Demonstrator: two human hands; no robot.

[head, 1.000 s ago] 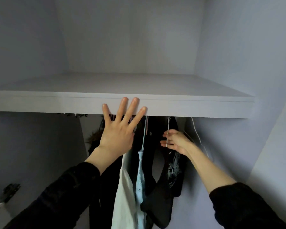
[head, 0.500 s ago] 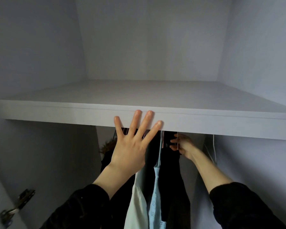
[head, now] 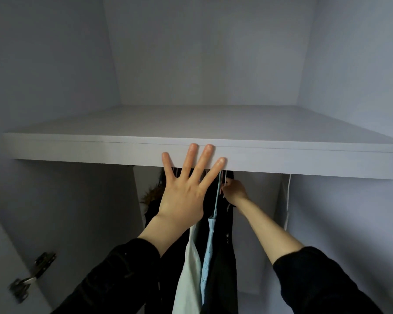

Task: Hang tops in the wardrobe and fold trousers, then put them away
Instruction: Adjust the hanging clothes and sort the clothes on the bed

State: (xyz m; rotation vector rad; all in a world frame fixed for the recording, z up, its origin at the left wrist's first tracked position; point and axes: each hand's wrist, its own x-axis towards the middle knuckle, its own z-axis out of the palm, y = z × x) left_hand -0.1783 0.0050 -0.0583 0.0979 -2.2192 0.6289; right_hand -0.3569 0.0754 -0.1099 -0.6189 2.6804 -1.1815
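Note:
My left hand (head: 186, 189) is spread wide with straight fingers, its fingertips against the front edge of the white wardrobe shelf (head: 281, 159). Under the shelf my right hand (head: 234, 191) reaches up and grips the thin hanger (head: 224, 189) of a black top (head: 225, 268). Left of it hang a light blue strappy top (head: 208, 257) and a white top (head: 190, 273), with more dark clothes behind my left wrist. The rail itself is hidden by the shelf.
The shelf top (head: 202, 121) is bare. A white hanger (head: 288, 200) hangs near the right wall. A metal door hinge (head: 30, 277) sits at the lower left on the wardrobe side.
The view has tilted upward, so the shelf sits lower in view. My right hand has lifted the hanger higher under the shelf. My left hand stays spread on the shelf edge.

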